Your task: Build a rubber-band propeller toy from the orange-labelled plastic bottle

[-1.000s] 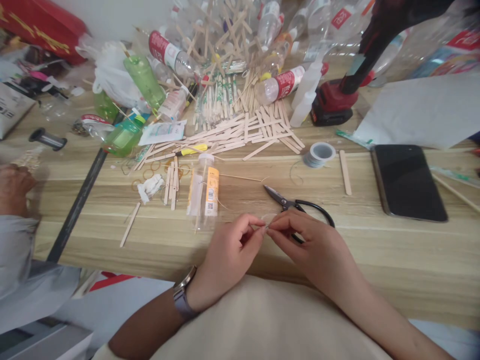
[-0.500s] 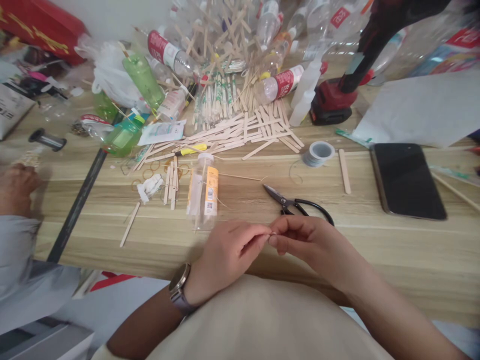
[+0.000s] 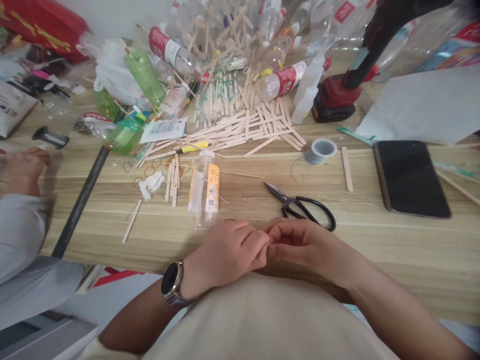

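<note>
My left hand (image 3: 230,250), with a watch (image 3: 171,283) on its wrist, is closed, its fingertips meeting those of my right hand (image 3: 300,242) at the table's front edge. The right thumb and fingers are pinched together too. Whatever is between them is too small to make out. Just beyond the right hand lie black-handled scissors (image 3: 300,202), blades pointing up and left. A clear plastic bottle (image 3: 205,192) with an orange label stands or lies past my left hand; a thin stick (image 3: 240,174) reaches right from it.
Craft sticks (image 3: 240,131) are heaped at the back among plastic bottles. A spool of wire (image 3: 321,151), a single craft stick (image 3: 347,169) and a phone (image 3: 411,177) lie to the right. A cordless tool (image 3: 337,95) stands behind them. Another person's hand (image 3: 26,170) rests at far left.
My left hand has turned and its fingers have curled in more against the right fingertips. The view has shifted slightly. The other person's hand at far left has moved a little.
</note>
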The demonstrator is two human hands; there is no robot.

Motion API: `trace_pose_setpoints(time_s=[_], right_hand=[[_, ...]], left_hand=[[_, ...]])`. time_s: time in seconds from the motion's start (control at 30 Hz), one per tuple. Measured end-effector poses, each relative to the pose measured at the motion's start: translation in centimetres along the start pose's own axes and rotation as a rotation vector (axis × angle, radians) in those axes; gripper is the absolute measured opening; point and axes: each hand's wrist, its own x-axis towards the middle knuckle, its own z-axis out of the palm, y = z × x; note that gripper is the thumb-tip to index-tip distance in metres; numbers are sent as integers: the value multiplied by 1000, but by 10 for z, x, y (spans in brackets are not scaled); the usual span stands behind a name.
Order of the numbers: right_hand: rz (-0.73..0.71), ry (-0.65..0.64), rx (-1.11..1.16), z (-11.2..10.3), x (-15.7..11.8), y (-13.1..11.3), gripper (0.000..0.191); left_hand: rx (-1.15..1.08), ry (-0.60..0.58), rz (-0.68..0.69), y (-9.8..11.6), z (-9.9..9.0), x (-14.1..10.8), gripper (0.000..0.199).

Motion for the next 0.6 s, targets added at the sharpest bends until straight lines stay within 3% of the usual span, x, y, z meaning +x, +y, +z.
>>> trace_pose_setpoints(time_s=[0.13,0.3,0.6], right_hand=[[-191,154,-331,3,-2,-3,13],[-286,229,-484,5,-4,-3,15],[-483,303,-568,11,-3,-2,15]], left_hand=[[-303,-118,-276,1,-4,2,12],[-742,-296,-625,0,-12,4,11],[-952,-357,-742,-1,-9,6,15]])
